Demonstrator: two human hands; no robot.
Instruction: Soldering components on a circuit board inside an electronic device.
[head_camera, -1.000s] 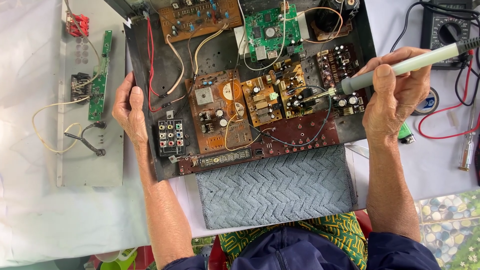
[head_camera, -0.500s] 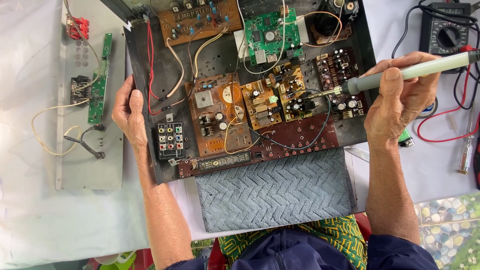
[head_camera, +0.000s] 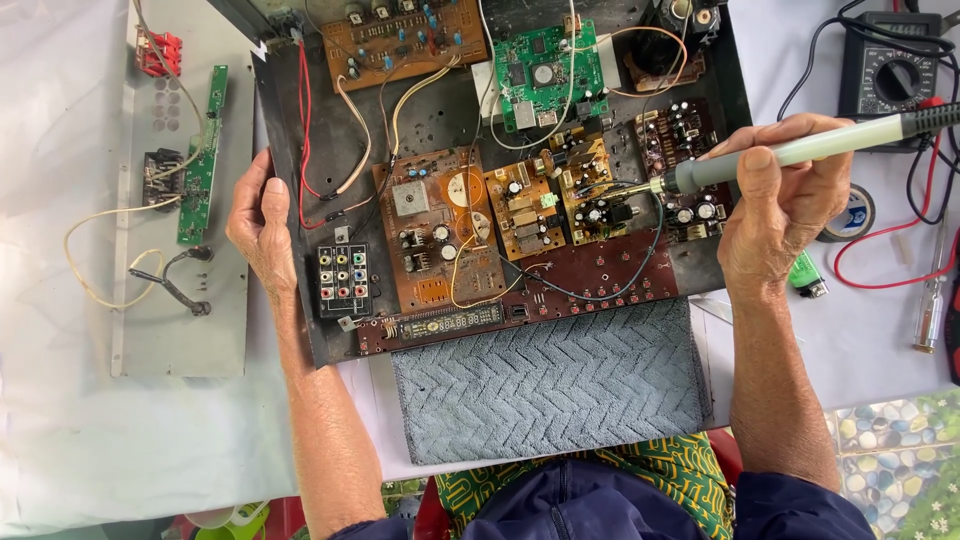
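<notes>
While the open chassis (head_camera: 440, 110) lies at desk centre, left hand (head_camera: 262, 225) clamps its nine-o'clock edge; right hand (head_camera: 775, 205), closed around soldering iron (head_camera: 800, 155), sets tip on small board (head_camera: 600, 195) at one o'clock. Soldering apparently underway; boards exposed, cover off.

I see my right hand (head_camera: 780, 215) gripping a pale green soldering iron (head_camera: 800, 155), its tip resting among the parts of a small brown circuit board (head_camera: 590, 195) inside the opened dark metal chassis (head_camera: 440, 120). My left hand (head_camera: 262, 225) clasps the chassis's left wall. A grey woven cloth (head_camera: 550, 385) lies just below the chassis on the white bench (head_camera: 60, 450). To the left sits a grey metal panel (head_camera: 180, 330) with a narrow green board (head_camera: 203, 160). A multimeter (head_camera: 893, 70) with red and black leads lies at top right, a green lighter (head_camera: 808, 275) beside my right wrist.
</notes>
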